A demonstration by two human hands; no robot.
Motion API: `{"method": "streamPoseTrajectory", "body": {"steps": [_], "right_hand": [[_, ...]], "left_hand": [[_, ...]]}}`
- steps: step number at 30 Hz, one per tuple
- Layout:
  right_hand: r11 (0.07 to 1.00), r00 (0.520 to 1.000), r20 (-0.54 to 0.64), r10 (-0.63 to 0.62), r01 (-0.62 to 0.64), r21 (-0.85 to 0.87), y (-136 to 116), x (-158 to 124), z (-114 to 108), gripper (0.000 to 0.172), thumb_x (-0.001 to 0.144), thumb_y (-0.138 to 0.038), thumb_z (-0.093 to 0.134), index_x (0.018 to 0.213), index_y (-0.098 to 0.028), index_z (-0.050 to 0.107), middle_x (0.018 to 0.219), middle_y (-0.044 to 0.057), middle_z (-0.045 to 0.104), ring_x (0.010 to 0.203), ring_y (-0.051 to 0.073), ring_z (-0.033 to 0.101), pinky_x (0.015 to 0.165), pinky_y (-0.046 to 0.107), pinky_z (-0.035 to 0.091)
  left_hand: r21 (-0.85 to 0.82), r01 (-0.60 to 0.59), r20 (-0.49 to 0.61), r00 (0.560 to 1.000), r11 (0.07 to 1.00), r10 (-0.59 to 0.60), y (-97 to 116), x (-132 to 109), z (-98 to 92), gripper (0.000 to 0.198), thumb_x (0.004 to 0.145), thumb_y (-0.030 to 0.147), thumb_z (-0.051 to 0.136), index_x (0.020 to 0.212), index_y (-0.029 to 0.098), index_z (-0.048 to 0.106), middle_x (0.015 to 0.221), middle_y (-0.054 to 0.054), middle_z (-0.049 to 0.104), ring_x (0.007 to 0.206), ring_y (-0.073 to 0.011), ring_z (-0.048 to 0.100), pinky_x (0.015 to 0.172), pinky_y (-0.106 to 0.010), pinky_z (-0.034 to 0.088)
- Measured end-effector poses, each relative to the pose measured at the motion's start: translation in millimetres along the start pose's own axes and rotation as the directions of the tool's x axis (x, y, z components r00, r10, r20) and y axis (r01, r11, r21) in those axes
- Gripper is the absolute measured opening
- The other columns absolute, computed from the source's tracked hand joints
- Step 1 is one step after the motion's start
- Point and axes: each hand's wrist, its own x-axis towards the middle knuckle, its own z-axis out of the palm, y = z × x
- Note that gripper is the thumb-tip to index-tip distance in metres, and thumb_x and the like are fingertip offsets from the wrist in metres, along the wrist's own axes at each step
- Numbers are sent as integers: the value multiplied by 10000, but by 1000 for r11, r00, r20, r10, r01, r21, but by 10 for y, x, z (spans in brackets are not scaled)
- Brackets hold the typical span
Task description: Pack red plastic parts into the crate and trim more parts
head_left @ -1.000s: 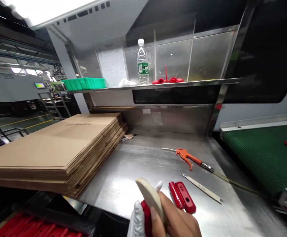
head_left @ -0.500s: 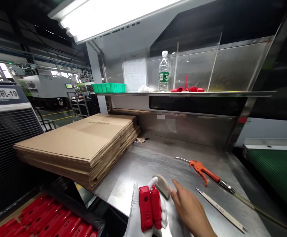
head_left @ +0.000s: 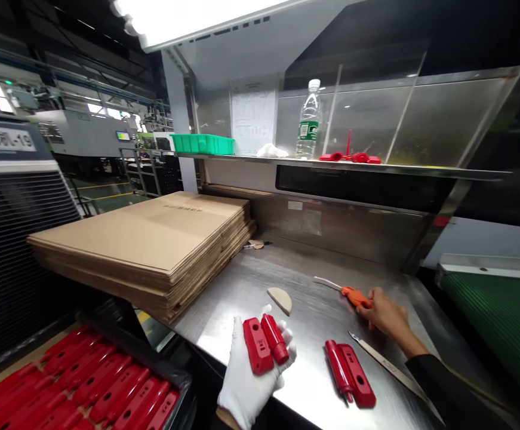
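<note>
My left hand, in a white glove, is turned palm up at the table's front edge. Its fingers curl round a red plastic part with a flat block side and a rounded tube side. My bare right hand has its fingers closed round the orange air blow gun, which lies on the metal table. Between the hands lies a similar red plastic moulding. A beige half-round pad rests just beyond my left hand. Below my right wrist is a long, pale-handled trimming knife, partly covered by my sleeve.
Stacked cardboard sheets take up the table's left side. A bin at lower left holds several red parts. On the shelf stand a green tray, a water bottle and red pieces. A green conveyor runs at right.
My right hand has moved right, from beside the pad to the blow gun. The pad now lies flat, apart from my left hand. A second red moulding now shows on the table.
</note>
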Motion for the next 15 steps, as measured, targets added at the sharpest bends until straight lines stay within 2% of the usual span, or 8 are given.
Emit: {"method": "streamPoseTrajectory", "body": {"steps": [2, 4, 6, 8, 10, 13, 15], "right_hand": [[995, 993, -69, -97, 95, -32, 36, -34, -117, 433, 963, -417, 485, 1305, -155, 442, 1025, 75, 609, 888, 235, 584, 795, 365, 431], [989, 982, -132, -139, 130, -76, 115, -50, -175, 663, 937, -451, 532, 1467, -167, 253, 1221, 138, 549, 1069, 311, 537, 872, 395, 392], [992, 988, -123, -98, 86, -97, 213, -46, -130, 879, 878, -552, 609, 1526, -177, 147, 1370, 185, 436, 1209, 375, 441, 947, 430, 349], [995, 999, -35, -10, 6, -95, 301, -29, -9, 887, 825, -621, 653, 1492, -166, 287, 1359, 186, 445, 1210, 378, 441, 961, 446, 355], [993, 995, 51, 80, -75, -86, 363, -1, 120, 782, 797, -661, 661, 1375, -173, 461, 1294, 146, 502, 1169, 341, 476, 944, 448, 389], [983, 982, 85, 172, -165, -79, 422, 71, 223, 636, 832, -671, 614, 1245, -192, 546, 1247, 106, 521, 1145, 301, 489, 935, 473, 414], [984, 980, 102, 171, -165, -60, 462, 133, 228, 573, 847, -670, 599, 1140, -178, 584, 1182, 102, 549, 1105, 283, 514, 914, 464, 435]], "left_hand": [[-45, -22, 24, 999, 999, 23, 35, 13, -43, 609, 890, 524, 572, 1422, 274, 410, 1147, -151, 586, 999, -291, 616, 851, -426, 515], [-75, -34, 52, 998, 997, 38, 64, 24, -69, 583, 889, 512, 580, 1405, 280, 442, 1192, -151, 572, 1027, -291, 610, 861, -443, 521], [-100, -37, 62, 997, 994, 43, 80, 30, -69, 541, 902, 491, 567, 1394, 291, 461, 1185, -145, 575, 1008, -277, 616, 842, -461, 533], [-126, -19, 51, 998, 992, 26, 84, 34, -51, 497, 919, 458, 549, 1385, 303, 473, 1161, -139, 587, 984, -263, 623, 822, -469, 543], [-159, 7, 37, 999, 987, -1, 82, 33, -28, 474, 927, 426, 545, 1378, 292, 483, 1156, -138, 594, 994, -262, 624, 830, -470, 544], [-207, 36, 20, 999, 978, -32, 79, 14, 1, 473, 926, 416, 550, 1368, 260, 490, 1140, -141, 605, 1008, -264, 627, 837, -460, 545], [-199, 14, 9, 1000, 980, -12, 80, -11, 14, 482, 925, 455, 538, 1362, 256, 493, 1123, -142, 623, 995, -267, 637, 824, -462, 547]]}}
